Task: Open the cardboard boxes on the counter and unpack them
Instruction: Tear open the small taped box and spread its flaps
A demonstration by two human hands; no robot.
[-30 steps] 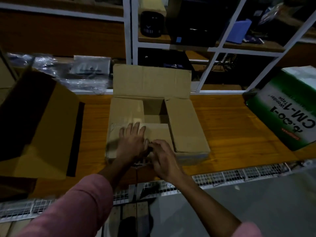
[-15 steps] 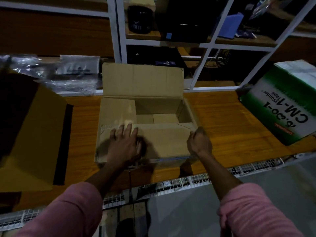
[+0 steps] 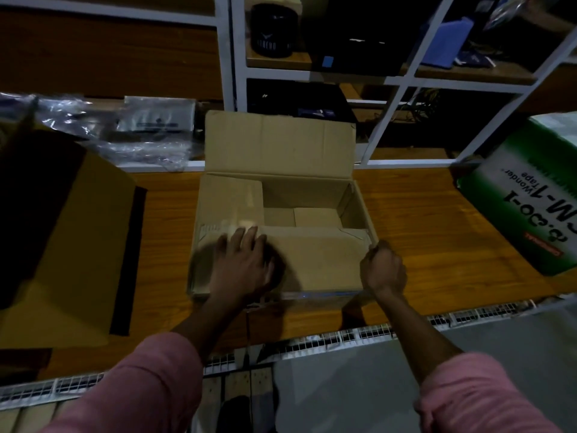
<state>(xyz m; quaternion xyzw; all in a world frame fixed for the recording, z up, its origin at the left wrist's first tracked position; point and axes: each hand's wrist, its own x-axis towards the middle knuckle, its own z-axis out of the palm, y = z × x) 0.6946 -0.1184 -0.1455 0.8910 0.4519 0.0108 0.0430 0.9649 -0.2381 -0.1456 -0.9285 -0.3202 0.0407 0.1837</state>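
Mid-opening the cardboard box [image 3: 281,214] at tabletop [image 3: 421,229] centre: my left hand [image 3: 242,264] lies flat on near flap, right hand [image 3: 382,270] grips box's right corner. Next: fold near flap back, reach inside.

Person, head view: two arms entering from the near edge, each in a pink long sleeve pushed up to about mid-forearm, left sleeve [image 3: 137,385] and right sleeve [image 3: 477,398]. Fabric plain, soft folds at the bunched cuffs, no print or buttons visible. Forearms bare below the cuffs; left hand [image 3: 242,267] and right hand [image 3: 382,270] bare, left hand blurred.
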